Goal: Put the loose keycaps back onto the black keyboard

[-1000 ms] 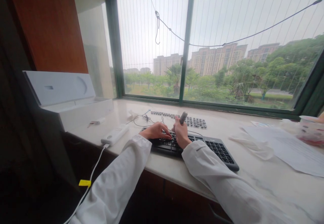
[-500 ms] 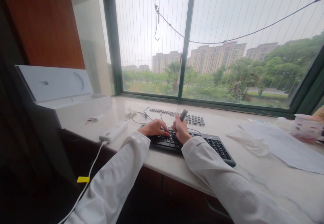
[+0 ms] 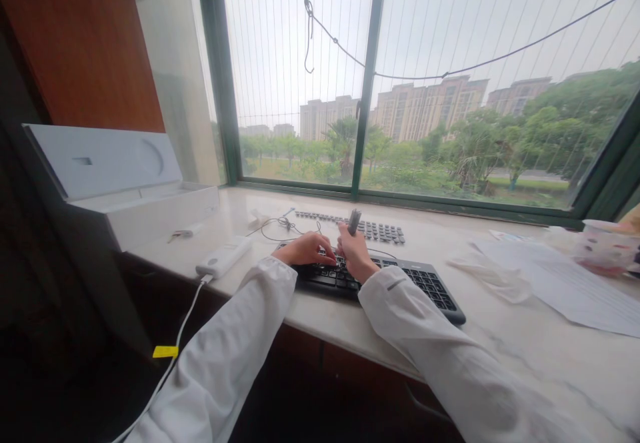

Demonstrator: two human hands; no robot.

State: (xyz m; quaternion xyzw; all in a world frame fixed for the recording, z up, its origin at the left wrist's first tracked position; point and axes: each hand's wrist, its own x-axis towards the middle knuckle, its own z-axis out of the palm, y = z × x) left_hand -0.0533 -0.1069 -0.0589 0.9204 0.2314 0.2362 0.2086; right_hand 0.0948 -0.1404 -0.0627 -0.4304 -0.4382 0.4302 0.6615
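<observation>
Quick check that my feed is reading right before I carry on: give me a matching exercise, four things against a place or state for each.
1. keyboard
2. loose keys
3. box
4. grey tool

A. lid standing open
B. gripped in the right hand
C. beneath the right hand and the left hand
D. laid in rows beyond the keyboard

Pairs: 1-C, 2-D, 3-A, 4-B

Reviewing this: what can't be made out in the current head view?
In the head view:
Lower end of the slim grey tool: hidden by the right hand.
Middle of the long black plastic keyboard: partly covered by both hands.
Whatever the left hand might pinch: too small.
Print on the white paper sheet: too small.
Lower end of the white cable: cut off by bottom edge.
</observation>
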